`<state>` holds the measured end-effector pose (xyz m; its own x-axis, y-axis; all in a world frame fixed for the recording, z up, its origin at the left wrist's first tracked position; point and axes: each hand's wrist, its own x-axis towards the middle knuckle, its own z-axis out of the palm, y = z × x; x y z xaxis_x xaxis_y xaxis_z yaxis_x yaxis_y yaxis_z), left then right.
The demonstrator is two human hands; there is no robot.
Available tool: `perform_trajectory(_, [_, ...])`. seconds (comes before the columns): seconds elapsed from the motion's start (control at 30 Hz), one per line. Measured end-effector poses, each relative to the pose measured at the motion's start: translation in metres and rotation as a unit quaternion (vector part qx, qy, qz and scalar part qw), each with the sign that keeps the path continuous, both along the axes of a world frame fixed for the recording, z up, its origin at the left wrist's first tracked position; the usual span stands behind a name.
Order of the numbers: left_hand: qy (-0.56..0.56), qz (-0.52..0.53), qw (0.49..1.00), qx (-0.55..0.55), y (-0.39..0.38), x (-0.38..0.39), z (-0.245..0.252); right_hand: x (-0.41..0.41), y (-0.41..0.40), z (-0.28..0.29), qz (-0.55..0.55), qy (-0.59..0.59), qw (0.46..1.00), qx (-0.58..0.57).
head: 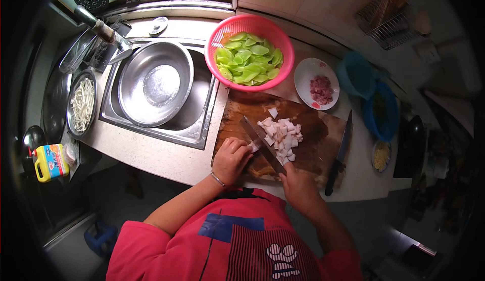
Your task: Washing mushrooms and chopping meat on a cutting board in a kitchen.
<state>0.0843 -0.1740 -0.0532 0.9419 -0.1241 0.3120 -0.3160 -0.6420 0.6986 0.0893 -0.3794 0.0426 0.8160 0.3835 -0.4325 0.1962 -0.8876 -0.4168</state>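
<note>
My right hand (297, 184) grips the handle of a cleaver (263, 144), its blade slanting up and left over a wooden cutting board (314, 159). My left hand (232, 159), with a bracelet at the wrist, holds a small pale piece of fatty meat (253, 147) against the blade's left side, fingertips curled. Right of the blade lies a heap of diced pale meat (284, 135), and one loose piece (273, 112) sits just above it. A knife with a black handle (341, 150) rests along the board's right side.
A pink colander (288, 63) of sliced green vegetable and a plate (301, 78) of minced meat stand behind the board. Left are a steel basin (125, 87) over the sink (206, 129) and a bowl of pale strips (82, 104). Blue plastic containers (354, 72) and a small bowl (380, 156) stand right.
</note>
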Motion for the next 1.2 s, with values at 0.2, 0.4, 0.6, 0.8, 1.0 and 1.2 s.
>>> perform_trajectory(0.2, [-0.018, -0.010, 1.000, 0.022, 0.000, 0.001, -0.004, 0.003, 0.005, 0.001, 0.019, 0.021, 1.000, -0.002])
perform_trajectory(0.4, [0.016, -0.035, 0.999, 0.004, 0.003, 0.003, -0.001, 0.019, 0.023, -0.008, 0.006, 0.055, 0.998, 0.005])
perform_trajectory(0.6, [-0.004, -0.012, 1.000, 0.003, 0.000, 0.004, -0.005, 0.024, 0.048, -0.039, 0.004, -0.042, 0.998, 0.046])
perform_trajectory(0.8, [-0.015, 0.025, 0.998, 0.056, -0.002, 0.000, 0.007, 0.005, 0.007, -0.026, -0.007, 0.020, 1.000, 0.012])
perform_trajectory(1.0, [-0.010, 0.027, 0.999, 0.028, 0.005, -0.003, 0.003, 0.003, 0.009, -0.002, -0.021, 0.013, 1.000, 0.003])
perform_trajectory(1.2, [-0.019, 0.008, 0.999, 0.041, 0.005, 0.000, 0.004, 0.006, 0.013, -0.001, 0.019, 0.011, 1.000, 0.010])
